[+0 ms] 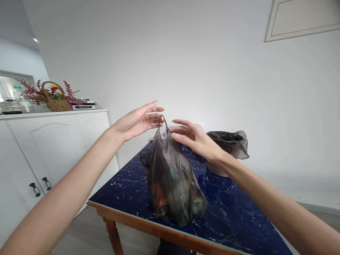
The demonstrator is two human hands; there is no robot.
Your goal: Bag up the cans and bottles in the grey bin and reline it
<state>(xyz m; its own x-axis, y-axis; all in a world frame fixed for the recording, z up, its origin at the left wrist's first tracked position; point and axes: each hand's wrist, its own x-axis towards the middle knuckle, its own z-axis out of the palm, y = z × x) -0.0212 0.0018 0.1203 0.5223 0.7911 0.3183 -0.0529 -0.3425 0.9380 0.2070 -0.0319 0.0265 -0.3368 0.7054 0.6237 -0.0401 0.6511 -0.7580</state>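
Observation:
A filled black plastic bag stands on the blue marbled table, its thin film showing orange and green contents. Its top is drawn up into a narrow loop. My left hand is at the left of the loop, palm turned inward and fingers apart, with the loop hanging at a fingertip. My right hand is just right of the loop, its fingers spread and slightly curved, thumb near the upper part of the bag. Whether the right fingertips touch the film is unclear.
Behind my right wrist, a bin lined with a black bag stands on the table. A white cabinet at the left bears a flower basket and a plastic bottle. A white wall rises behind.

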